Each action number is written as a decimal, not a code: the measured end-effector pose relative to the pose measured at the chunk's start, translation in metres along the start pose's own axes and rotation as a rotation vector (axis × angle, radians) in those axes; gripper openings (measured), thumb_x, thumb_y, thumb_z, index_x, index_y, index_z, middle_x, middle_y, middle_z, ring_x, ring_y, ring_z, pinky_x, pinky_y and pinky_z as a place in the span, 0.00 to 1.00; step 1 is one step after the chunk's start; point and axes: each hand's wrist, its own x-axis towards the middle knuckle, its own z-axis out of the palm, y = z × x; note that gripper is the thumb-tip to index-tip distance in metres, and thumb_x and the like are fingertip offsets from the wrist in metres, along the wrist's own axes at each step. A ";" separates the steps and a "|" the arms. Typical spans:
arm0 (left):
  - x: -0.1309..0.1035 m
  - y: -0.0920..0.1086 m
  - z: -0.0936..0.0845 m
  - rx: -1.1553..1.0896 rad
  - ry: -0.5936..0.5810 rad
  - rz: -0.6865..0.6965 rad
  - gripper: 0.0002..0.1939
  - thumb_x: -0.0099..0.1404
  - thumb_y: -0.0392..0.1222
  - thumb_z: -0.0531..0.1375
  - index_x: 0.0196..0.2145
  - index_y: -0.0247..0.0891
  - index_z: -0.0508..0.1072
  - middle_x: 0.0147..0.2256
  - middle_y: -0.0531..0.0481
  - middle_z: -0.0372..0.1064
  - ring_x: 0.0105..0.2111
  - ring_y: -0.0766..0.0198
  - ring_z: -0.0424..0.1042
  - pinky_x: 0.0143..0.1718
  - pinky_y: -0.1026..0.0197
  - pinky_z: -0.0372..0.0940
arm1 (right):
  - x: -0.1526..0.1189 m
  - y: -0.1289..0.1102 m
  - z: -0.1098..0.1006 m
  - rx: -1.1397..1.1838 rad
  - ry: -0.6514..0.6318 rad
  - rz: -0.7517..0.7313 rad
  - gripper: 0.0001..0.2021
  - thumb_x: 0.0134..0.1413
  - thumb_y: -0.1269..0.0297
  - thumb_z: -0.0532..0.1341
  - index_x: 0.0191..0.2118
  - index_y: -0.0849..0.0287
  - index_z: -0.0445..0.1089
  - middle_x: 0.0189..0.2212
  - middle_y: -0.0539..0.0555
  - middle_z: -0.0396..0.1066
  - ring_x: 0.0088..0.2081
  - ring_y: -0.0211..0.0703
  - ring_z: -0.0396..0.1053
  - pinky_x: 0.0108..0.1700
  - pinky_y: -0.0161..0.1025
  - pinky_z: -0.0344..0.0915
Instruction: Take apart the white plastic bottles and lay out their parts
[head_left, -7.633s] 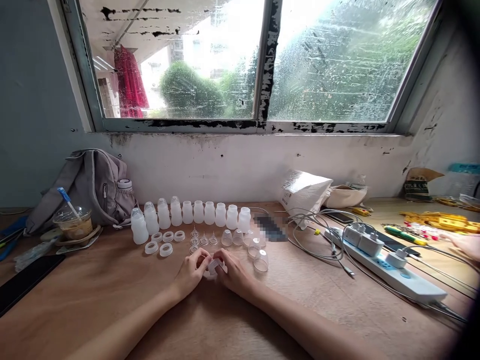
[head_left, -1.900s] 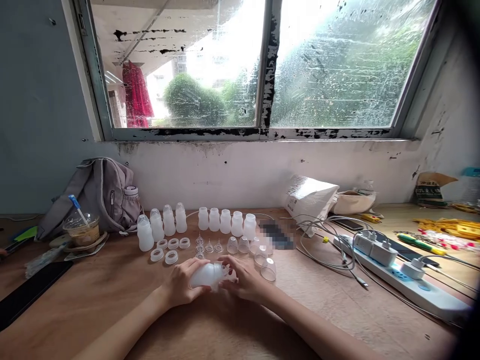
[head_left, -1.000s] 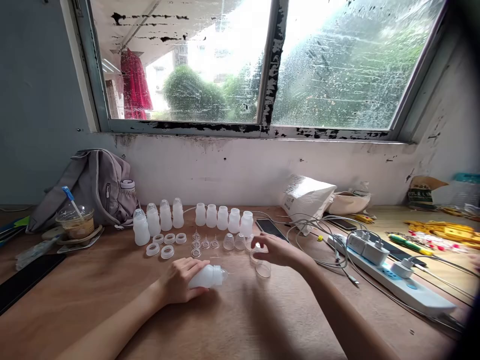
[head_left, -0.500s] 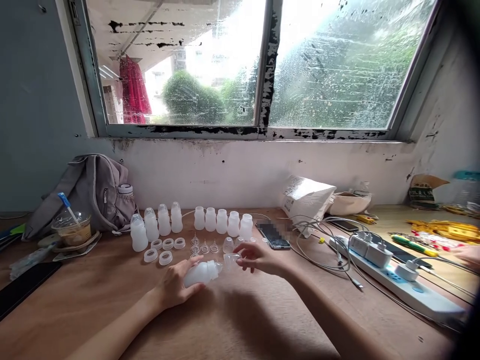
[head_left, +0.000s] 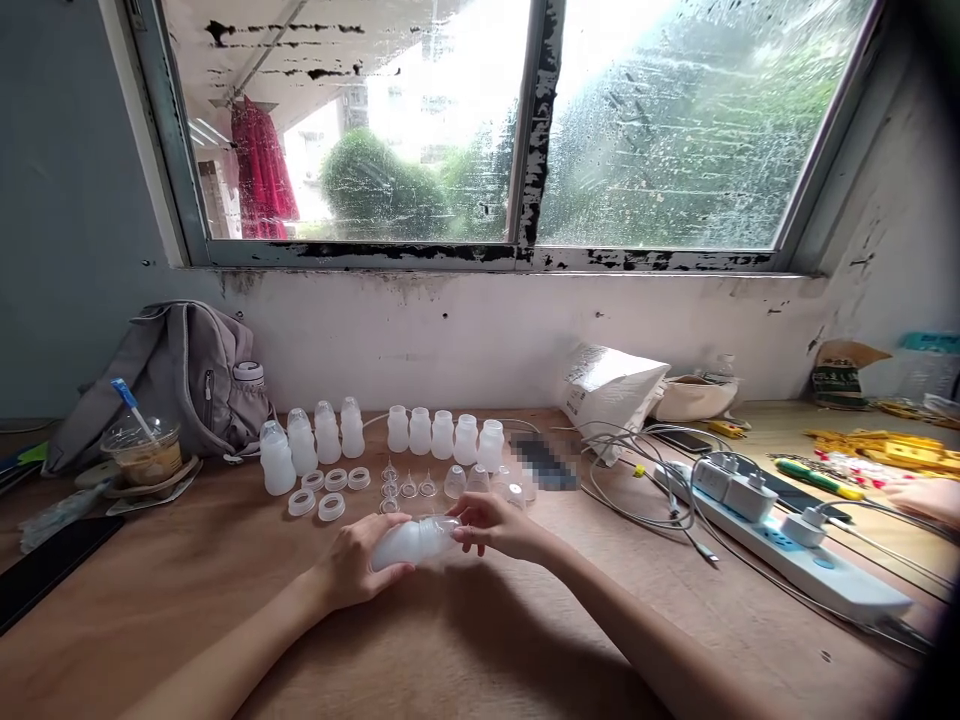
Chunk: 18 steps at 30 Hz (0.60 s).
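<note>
My left hand [head_left: 349,565] is wrapped around a frosted baby bottle [head_left: 401,545], tilted nearly flat with its top to the right. Pinched in my right hand [head_left: 499,528] is a clear dome cap [head_left: 442,530], which sits over the bottle's top. Behind my hands lie several white screw rings [head_left: 331,507] and clear nipples [head_left: 409,489]. Several clear caps [head_left: 455,482] stand just beyond my right hand, partly hidden by it. Capped bottles [head_left: 277,466] are lined up at the back left. Open bottles [head_left: 442,438] form a row at the back middle.
On the right are a white power strip [head_left: 847,590], tangled cables [head_left: 645,510] and a blurred-out phone [head_left: 544,462]. Another person's hand [head_left: 926,500] is at the far right. A backpack [head_left: 187,370], iced drink cup [head_left: 142,450] and white bag [head_left: 615,390] stand along the back.
My right hand has brought the clear cap left onto the bottle's top, closing the gap between them. More of the caps behind that hand now show. The view has shifted slightly.
</note>
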 end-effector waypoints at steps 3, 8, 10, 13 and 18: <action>0.001 0.003 0.001 -0.007 0.010 0.011 0.23 0.54 0.48 0.57 0.47 0.40 0.61 0.40 0.46 0.67 0.38 0.58 0.68 0.38 0.58 0.64 | 0.001 0.003 0.002 0.027 -0.004 -0.003 0.19 0.42 0.54 0.62 0.36 0.64 0.63 0.22 0.50 0.65 0.23 0.35 0.66 0.20 0.30 0.59; 0.002 0.007 0.003 -0.004 0.050 0.046 0.22 0.53 0.45 0.58 0.46 0.38 0.62 0.38 0.45 0.68 0.36 0.58 0.68 0.37 0.57 0.64 | 0.005 0.008 0.005 0.095 -0.002 0.013 0.18 0.41 0.54 0.63 0.33 0.64 0.62 0.22 0.50 0.66 0.22 0.35 0.66 0.21 0.31 0.60; 0.002 0.007 0.005 -0.003 0.057 0.058 0.22 0.53 0.44 0.58 0.46 0.37 0.62 0.37 0.44 0.68 0.36 0.58 0.68 0.37 0.57 0.64 | 0.006 0.009 0.005 0.109 -0.007 0.015 0.19 0.40 0.53 0.62 0.31 0.64 0.61 0.23 0.50 0.67 0.21 0.35 0.66 0.21 0.31 0.60; 0.002 0.006 0.006 0.005 0.061 0.073 0.22 0.53 0.44 0.58 0.46 0.38 0.61 0.37 0.45 0.68 0.36 0.58 0.68 0.37 0.57 0.64 | 0.005 0.008 0.006 0.108 -0.010 0.006 0.19 0.39 0.52 0.63 0.31 0.63 0.61 0.23 0.50 0.66 0.23 0.36 0.66 0.21 0.31 0.60; 0.002 0.008 0.003 -0.010 0.045 0.032 0.21 0.53 0.44 0.58 0.45 0.38 0.62 0.39 0.45 0.68 0.37 0.57 0.68 0.38 0.56 0.64 | 0.005 0.008 0.011 0.109 0.008 -0.035 0.19 0.41 0.52 0.62 0.33 0.62 0.61 0.23 0.49 0.65 0.24 0.35 0.65 0.19 0.30 0.60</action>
